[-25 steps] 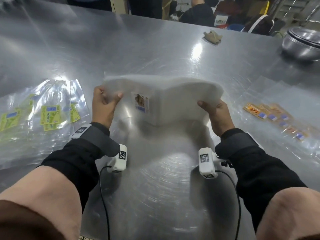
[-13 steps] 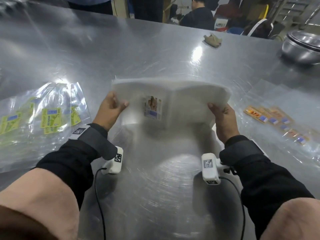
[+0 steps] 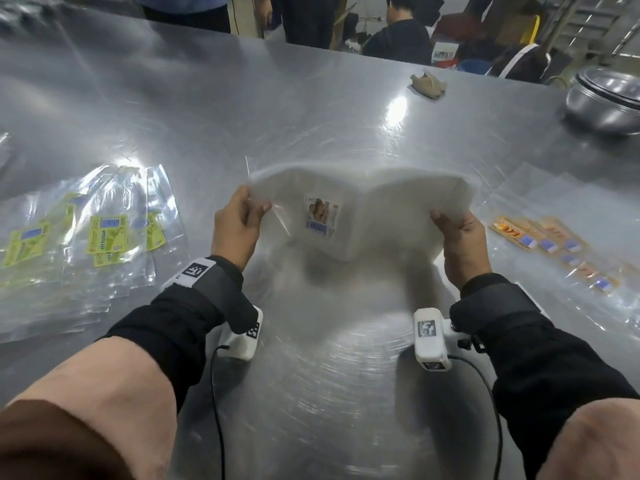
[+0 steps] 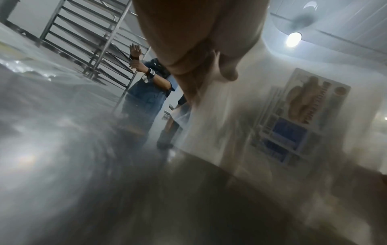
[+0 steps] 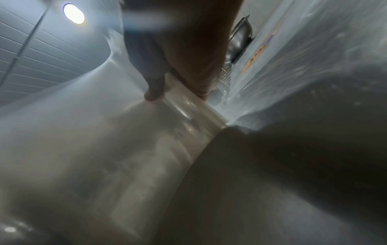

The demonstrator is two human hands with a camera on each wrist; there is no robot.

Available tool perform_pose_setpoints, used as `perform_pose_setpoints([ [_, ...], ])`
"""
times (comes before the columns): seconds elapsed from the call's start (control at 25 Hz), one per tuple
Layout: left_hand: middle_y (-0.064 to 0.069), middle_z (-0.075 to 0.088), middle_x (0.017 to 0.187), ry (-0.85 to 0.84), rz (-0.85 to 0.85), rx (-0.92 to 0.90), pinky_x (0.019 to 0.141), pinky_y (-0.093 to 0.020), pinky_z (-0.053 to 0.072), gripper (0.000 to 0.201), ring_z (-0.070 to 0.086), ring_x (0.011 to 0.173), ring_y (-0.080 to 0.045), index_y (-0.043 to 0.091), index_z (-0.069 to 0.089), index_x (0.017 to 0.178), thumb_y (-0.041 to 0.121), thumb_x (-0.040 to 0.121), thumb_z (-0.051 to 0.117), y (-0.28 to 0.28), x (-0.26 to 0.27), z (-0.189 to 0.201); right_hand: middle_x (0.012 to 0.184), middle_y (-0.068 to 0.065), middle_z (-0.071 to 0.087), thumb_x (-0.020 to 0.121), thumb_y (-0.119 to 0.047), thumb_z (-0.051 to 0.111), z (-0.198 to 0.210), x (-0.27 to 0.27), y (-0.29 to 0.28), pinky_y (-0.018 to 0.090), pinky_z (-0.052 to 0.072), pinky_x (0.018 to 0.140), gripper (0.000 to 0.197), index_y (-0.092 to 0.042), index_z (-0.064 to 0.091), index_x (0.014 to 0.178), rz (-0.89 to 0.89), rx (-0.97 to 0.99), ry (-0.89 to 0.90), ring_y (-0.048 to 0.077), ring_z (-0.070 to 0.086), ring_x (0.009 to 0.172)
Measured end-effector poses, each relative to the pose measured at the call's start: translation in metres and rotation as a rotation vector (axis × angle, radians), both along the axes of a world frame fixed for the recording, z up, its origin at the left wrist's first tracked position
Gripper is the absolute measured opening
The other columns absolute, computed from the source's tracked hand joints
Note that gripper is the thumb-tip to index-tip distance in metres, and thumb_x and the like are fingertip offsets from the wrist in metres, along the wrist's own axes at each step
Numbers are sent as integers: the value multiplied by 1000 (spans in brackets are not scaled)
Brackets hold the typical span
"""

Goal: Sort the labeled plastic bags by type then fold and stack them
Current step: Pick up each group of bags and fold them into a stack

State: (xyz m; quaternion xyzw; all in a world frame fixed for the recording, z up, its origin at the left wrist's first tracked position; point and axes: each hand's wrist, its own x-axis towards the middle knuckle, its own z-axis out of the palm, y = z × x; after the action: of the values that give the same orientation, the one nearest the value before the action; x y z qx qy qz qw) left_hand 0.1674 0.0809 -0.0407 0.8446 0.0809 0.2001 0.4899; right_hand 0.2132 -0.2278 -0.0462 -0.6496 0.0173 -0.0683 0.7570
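1. The stack of clear plastic bags (image 3: 377, 209) with a brown-and-blue label (image 3: 322, 216) is held up off the bench (image 3: 311, 109) at its middle, sagging into a shallow V between the two hands, its lower corner close to the steel or just on it — the blur leaves that unclear.
2. The left hand (image 3: 235, 230) pinches the stack's left edge, thumb in front and fingers behind; the right hand (image 3: 464, 240) does the same at the right edge. Each grip is closed on the plastic.
3. This looks like the squaring-up or folding step for this type — a judgement from the bent stack.
4. Next calls for bringing the edges level without letting slippery sheets slide apart, then laying it flat.
5. Further out, the green-labelled bags (image 3: 104, 240) lie to the left and the orange-labelled bags (image 3: 547, 244) to the right, each sort separate.
6. A steel bowl (image 3: 606, 102) sits at the far right.
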Motion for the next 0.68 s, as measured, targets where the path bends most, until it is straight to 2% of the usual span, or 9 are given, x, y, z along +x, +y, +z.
perform_pose_setpoints([
  [0.04,-23,57,81,31,-22,-89,67,-35,45,13,51,71,-20,18,49,90,24,90,60,0,1,-3,81,-8,72,91,-4,55,-2,-1,1,23,53,72,15,-14,62,97,6,5,7,9,66,78],
  [0.12,-9,66,99,155,-139,-166,79,-30,47,29,61,88,-16,19,54,107,32,85,67,6,3,-5,81,-10,72,92,-4,53,-3,-1,0,20,52,70,16,-15,60,100,25,10,17,6,67,77],
  [0.2,-4,68,109,360,-269,70,83,-20,45,39,63,100,-17,14,64,115,30,80,73,19,5,-4,81,-11,72,93,-4,51,-1,1,-3,18,52,69,16,-15,59,101,39,25,15,5,67,77],
  [0.28,-6,71,105,486,-320,316,70,-6,40,30,63,95,-14,14,72,106,28,80,73,28,8,-3,82,-11,72,94,-5,50,0,3,-4,19,52,70,16,-15,59,102,46,32,14,6,66,77],
  [0.36,-5,71,103,474,-310,357,64,-6,37,25,59,88,-12,14,73,104,27,83,69,29,8,0,82,-11,72,94,-5,50,-1,3,-4,20,53,71,16,-16,60,100,47,28,12,6,66,77],
  [0.4,-6,71,100,437,-284,345,63,-8,36,24,58,87,-15,13,73,104,27,85,67,27,8,1,82,-11,72,93,-5,51,-2,3,-4,20,53,71,16,-16,60,100,46,25,6,6,66,77],
  [0.52,-5,61,78,315,-175,348,59,-11,35,26,51,75,-21,6,72,104,26,89,62,22,5,4,83,-11,72,91,-7,54,-5,5,-4,21,52,72,15,-17,61,100,32,34,-3,7,66,78],
  [0.6,-12,68,85,290,-146,353,56,-15,36,28,56,73,-24,5,71,102,27,91,60,20,4,4,84,-10,72,92,-6,53,-7,5,-5,22,52,73,16,-17,61,100,19,32,-7,8,65,80],
  [0.68,-15,69,96,301,-145,233,53,-18,46,15,64,74,-28,8,69,88,22,89,63,18,5,2,86,-9,71,93,-7,53,-8,4,-4,22,52,74,16,-18,62,99,10,23,-9,9,65,81],
])
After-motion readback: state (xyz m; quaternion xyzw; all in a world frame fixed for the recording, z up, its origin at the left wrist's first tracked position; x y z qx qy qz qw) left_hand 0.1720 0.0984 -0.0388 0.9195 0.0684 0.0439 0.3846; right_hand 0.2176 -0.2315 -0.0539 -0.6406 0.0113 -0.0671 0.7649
